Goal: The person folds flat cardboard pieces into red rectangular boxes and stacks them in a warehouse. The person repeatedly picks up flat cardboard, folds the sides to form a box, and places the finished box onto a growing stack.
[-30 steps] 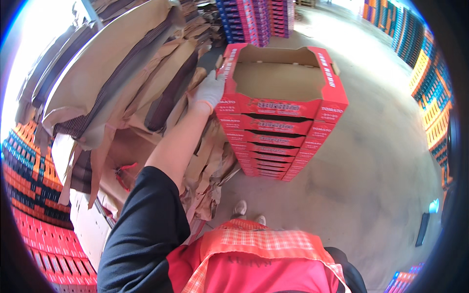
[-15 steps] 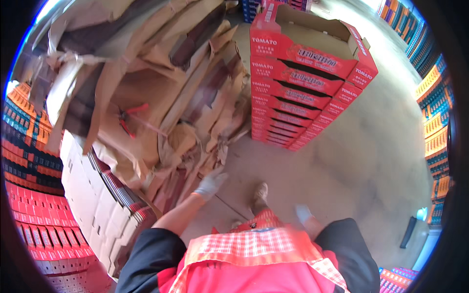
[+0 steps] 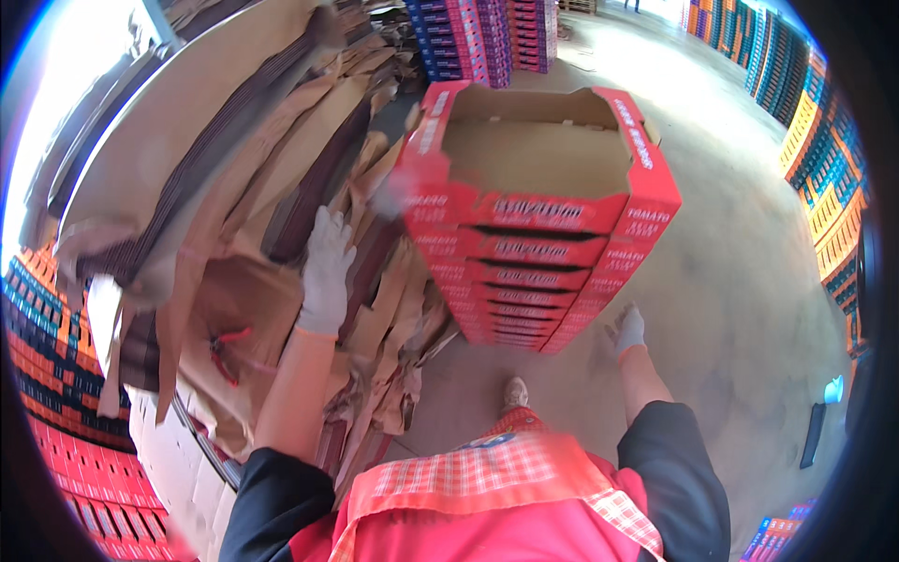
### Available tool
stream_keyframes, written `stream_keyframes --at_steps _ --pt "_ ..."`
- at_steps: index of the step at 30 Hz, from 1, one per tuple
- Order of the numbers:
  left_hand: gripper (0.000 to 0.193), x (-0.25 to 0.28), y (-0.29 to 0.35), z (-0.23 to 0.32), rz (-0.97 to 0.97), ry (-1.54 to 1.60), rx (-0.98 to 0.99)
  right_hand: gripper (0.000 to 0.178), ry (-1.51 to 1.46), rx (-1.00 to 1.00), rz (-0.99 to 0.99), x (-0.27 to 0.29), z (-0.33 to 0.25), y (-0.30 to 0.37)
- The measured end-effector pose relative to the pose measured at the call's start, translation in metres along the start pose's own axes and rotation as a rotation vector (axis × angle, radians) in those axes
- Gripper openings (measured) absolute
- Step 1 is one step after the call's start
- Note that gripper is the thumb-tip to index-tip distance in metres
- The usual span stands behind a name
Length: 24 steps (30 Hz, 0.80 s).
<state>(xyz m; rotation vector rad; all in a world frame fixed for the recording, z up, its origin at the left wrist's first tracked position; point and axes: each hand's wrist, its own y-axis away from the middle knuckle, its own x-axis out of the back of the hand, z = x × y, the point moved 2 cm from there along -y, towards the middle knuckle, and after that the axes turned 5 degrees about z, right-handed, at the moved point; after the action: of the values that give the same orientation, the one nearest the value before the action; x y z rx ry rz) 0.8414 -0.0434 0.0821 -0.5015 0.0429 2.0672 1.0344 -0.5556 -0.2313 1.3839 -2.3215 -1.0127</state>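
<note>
We rest our gloved left hand [image 3: 326, 272], fingers spread, on the pile of flattened brown cardboard [image 3: 253, 187], creased and torn, leaning at our left. Our right hand [image 3: 629, 330] hangs open beside the stack of red boxes [image 3: 534, 244].

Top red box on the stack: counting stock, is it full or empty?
Empty: the top red box shows only its bare brown cardboard floor.

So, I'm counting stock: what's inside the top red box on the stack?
The top red box shows only its bare brown cardboard floor; nothing lies in it. The boxes beneath are covered, so their contents cannot be seen.
</note>
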Motion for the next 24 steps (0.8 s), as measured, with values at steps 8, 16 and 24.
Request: stream_keyframes --at_steps 8,16,24 --pt "0.049 -0.09 -0.102 -0.028 -0.066 0.062 0.349 0.059 -0.014 0.142 -0.875 -0.083 -0.056 -0.023" --pt "0.056 -0.072 -0.091 -0.033 -0.132 0.142 0.604 0.056 0.415 0.114 -0.72 -0.045 -0.014 -0.026" --pt "0.052 -0.129 -0.056 -0.059 -0.156 0.12 0.628 0.047 -0.063 -0.228 -0.42 -0.008 -0.055 -0.043"
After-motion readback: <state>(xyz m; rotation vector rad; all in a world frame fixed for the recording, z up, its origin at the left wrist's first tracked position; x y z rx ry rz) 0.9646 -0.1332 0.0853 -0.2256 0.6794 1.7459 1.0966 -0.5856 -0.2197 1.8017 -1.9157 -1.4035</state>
